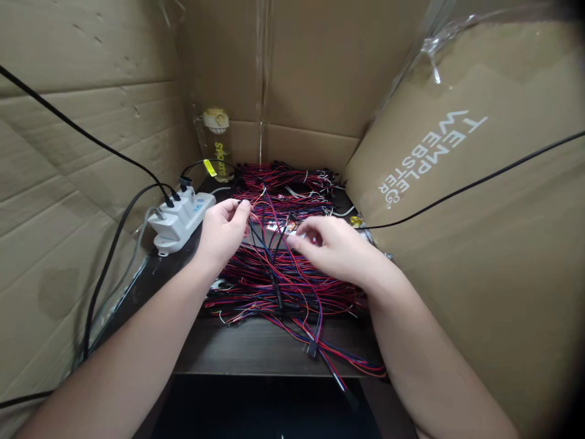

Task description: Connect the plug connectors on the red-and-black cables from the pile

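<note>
My left hand (223, 228) is closed in a pinch, with a small dark wire end (242, 202) between thumb and fingertips. My right hand (336, 247) curls with thumb and forefinger close together beside a small grey box (269, 231) with a lit or coloured face; what it grips, if anything, is hidden. Black leads (276, 256) cross between my hands over the box. In front lies a thick bundle of red, blue and black wires (292, 280). A second wire bundle (283, 183) lies behind the box. One small black connector (312, 349) hangs at the front on loose wires.
A white power strip (180, 216) with black plugs stands at the left. At the back left is a clear bottle (217, 146) with a yellow cap. Cardboard walls (315, 73) surround the dark table (219, 347). A black cable (475, 183) runs across the right side.
</note>
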{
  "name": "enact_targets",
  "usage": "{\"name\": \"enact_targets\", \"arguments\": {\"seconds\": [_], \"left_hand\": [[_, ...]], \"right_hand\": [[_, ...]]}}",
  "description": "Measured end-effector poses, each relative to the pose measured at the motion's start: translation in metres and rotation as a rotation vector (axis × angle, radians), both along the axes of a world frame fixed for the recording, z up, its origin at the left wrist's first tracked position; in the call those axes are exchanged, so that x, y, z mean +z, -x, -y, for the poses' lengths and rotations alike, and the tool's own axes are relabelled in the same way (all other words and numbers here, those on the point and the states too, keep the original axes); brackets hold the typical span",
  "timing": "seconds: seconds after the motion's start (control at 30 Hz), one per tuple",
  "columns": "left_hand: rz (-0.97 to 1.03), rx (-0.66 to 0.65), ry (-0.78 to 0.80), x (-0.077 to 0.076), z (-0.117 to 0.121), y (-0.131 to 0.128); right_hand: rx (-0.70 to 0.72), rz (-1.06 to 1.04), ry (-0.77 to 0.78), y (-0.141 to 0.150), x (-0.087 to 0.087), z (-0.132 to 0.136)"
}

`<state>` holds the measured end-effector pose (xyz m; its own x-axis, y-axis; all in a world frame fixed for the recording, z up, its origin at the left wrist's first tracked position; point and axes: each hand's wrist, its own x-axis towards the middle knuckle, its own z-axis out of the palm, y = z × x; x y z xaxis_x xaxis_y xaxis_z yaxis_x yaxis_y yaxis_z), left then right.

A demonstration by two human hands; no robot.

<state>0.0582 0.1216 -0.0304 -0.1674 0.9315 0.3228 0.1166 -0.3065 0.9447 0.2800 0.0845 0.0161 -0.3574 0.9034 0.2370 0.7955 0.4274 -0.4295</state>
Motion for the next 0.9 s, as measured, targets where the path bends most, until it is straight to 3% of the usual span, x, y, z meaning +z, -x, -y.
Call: {"name": "enact_targets", "arguments": {"seconds": [0.1,0.2,0.3,0.37,0.43,0.5,0.6,0.77,0.9], "left_hand": [[-0.025,0.046,-0.016,0.001,0.002,0.000],[0.004,0.101,-0.094,0.005,0.005,-0.002],[0.273,0.021,-0.201,0.008,0.003,-0.005],[0.470,-0.122,-0.245,0.008,0.000,-0.005],[0.536,-0.268,-0.254,0.005,-0.002,-0.005],[0.472,-0.377,-0.224,0.001,-0.002,-0.004],[0.273,-0.432,-0.191,-0.003,0.003,-0.004],[0.161,-0.562,-0.122,0.006,0.017,-0.008],[0.409,-0.489,-0.108,0.031,0.024,0.000]], "right_hand": [[0.047,0.158,0.136,0.002,-0.003,0.007],[0.145,0.133,0.283,0.004,-0.013,-0.002],[0.176,-0.014,0.333,0.003,-0.016,-0.016],[0.142,-0.216,0.293,0.003,-0.012,-0.021],[0.136,-0.455,0.266,0.005,-0.006,-0.021],[0.157,-0.618,0.209,0.010,-0.003,-0.020],[0.161,-0.762,0.006,0.017,0.003,-0.018],[0.177,-0.828,-0.206,0.022,0.033,-0.021],[0.142,-0.722,-0.374,0.024,0.076,-0.027]]}}
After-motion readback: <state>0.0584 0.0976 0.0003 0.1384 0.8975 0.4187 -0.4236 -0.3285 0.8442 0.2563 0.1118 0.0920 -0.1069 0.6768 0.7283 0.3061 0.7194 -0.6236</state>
